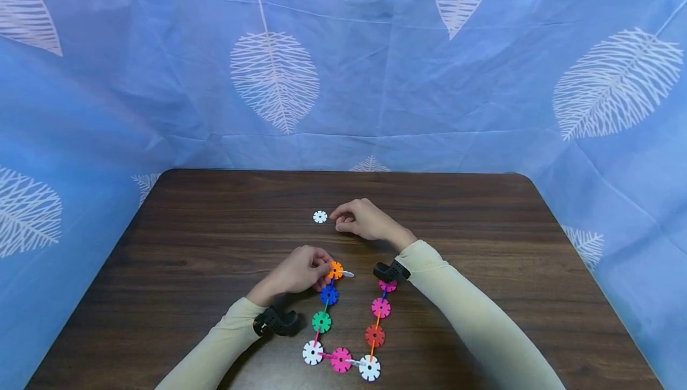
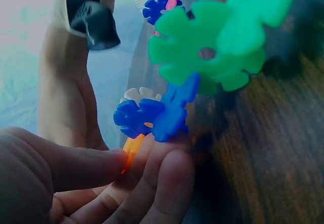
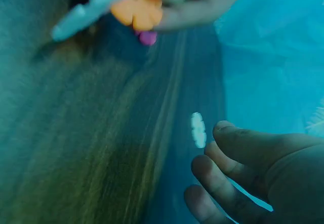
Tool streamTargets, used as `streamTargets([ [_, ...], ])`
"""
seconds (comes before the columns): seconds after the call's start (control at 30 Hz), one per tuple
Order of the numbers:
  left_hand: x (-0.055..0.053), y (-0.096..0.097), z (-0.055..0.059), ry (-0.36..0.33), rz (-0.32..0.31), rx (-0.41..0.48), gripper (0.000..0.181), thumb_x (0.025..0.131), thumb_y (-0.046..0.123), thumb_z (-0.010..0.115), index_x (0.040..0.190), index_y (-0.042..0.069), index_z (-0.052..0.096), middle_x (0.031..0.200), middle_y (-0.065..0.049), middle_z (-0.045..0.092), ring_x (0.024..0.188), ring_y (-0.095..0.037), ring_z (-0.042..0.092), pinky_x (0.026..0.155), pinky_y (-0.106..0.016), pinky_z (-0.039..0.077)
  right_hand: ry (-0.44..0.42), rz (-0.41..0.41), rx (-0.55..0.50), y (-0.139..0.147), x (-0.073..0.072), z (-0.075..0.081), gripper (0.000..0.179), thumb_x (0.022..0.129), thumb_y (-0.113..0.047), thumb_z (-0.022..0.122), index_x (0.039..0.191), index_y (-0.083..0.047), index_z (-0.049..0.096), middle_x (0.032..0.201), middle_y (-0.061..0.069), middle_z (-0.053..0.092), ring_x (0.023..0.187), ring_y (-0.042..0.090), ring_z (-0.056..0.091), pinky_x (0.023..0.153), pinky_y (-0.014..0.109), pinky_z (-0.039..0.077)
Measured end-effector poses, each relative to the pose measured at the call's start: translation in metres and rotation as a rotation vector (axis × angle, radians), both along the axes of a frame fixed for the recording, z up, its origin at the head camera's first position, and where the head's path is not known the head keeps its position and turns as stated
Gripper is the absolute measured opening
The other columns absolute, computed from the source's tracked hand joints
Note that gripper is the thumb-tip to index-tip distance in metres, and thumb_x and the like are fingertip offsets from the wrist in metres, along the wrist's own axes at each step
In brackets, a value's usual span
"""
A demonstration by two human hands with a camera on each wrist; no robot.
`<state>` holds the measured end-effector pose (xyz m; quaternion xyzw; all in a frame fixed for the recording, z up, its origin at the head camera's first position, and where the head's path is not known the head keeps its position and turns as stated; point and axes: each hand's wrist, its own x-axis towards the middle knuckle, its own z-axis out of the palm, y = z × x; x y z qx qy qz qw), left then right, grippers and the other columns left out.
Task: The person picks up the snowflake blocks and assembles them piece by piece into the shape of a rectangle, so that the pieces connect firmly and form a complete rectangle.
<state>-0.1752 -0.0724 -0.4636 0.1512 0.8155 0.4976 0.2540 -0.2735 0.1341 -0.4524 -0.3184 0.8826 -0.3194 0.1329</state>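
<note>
My left hand pinches an orange notched interlocking disc between thumb and fingers, at the end of a linked chain. A white disc juts edge-on from the orange one's right side. Below it come a blue disc and a green disc. In the left wrist view the thumb presses the orange disc against the fingers. My right hand reaches beside a loose white disc, fingers loosely bent and holding nothing; in the right wrist view that disc lies just past the fingertips.
The chain bends into a U on the dark wooden table. White and pink discs form its bottom; a red disc and pink discs climb its right side, near the right sleeve. A blue leaf-print cloth hangs behind.
</note>
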Motion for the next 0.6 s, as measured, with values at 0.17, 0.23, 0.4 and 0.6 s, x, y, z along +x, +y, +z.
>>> streamTargets([
  [0.17,0.000,-0.001,-0.002,0.007,-0.009,-0.008,0.014,0.104,0.006,0.056,0.104,-0.004,0.067,0.074,-0.005,0.069,0.060,-0.012,0.064,0.060,-0.032,0.059,-0.002,0.005,0.039,-0.013,-0.013,-0.005,0.026,0.100,-0.011,0.067,0.125,-0.005,0.071,0.092,0.000,0.071,0.075,0.009,0.058,0.076,0.028,0.051],
  [0.23,0.000,-0.001,-0.002,0.012,-0.012,-0.011,0.014,0.104,0.006,0.056,0.104,-0.004,0.067,0.074,-0.005,0.069,0.060,-0.012,0.064,0.060,-0.032,0.059,0.004,-0.001,0.050,-0.016,-0.017,-0.005,0.026,0.100,-0.011,0.066,0.124,-0.004,0.071,0.090,0.000,0.070,0.072,0.009,0.055,0.074,0.027,0.049],
  [0.4,0.001,0.000,-0.004,0.005,-0.020,-0.021,0.014,0.104,0.006,0.057,0.105,-0.003,0.067,0.074,-0.004,0.069,0.060,-0.012,0.064,0.059,-0.031,0.059,0.030,-0.015,0.083,-0.023,-0.024,-0.007,0.023,0.101,-0.010,0.064,0.121,-0.005,0.074,0.095,0.003,0.073,0.071,0.011,0.052,0.072,0.028,0.045],
  [0.6,0.000,-0.001,-0.006,-0.009,-0.023,-0.028,0.014,0.104,0.007,0.057,0.103,-0.001,0.068,0.073,-0.002,0.069,0.060,-0.011,0.065,0.059,-0.029,0.059,0.042,-0.013,0.129,-0.026,-0.025,-0.007,0.022,0.101,-0.010,0.064,0.119,-0.007,0.076,0.116,0.009,0.074,0.080,0.013,0.056,0.074,0.027,0.045],
])
